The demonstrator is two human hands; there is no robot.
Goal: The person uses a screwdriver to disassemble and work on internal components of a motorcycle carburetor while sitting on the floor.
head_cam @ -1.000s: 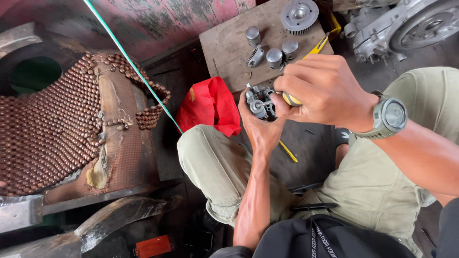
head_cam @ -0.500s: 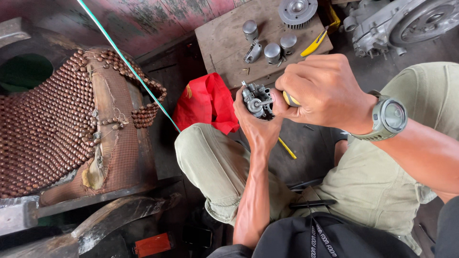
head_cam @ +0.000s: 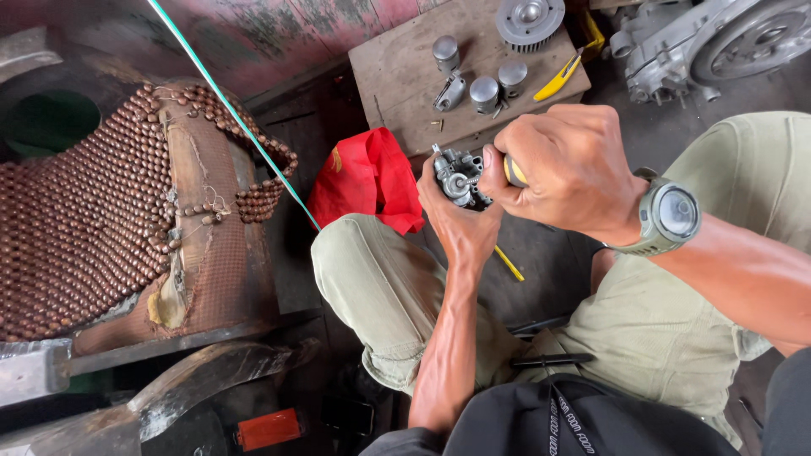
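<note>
Holding a small metal carburettor body (head_cam: 457, 176) gripped in the left hand (head_cam: 460, 221) above the knees, the right hand (head_cam: 574, 169) drives a yellow-handled tool (head_cam: 513, 171), probably a screwdriver, from 3 o'clock; next, keep steady axial pressure.

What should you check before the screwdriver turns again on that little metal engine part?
1. Left hand grips the carburetor firmly: ok.
2. Right hand closed around the yellow screwdriver handle: ok.
3. Tip seated in the screw: cannot tell, hidden by fingers.
4. Loose metal caps lie safely on the wooden board: ok.
5. Red cloth away from the hands: ok.
</note>
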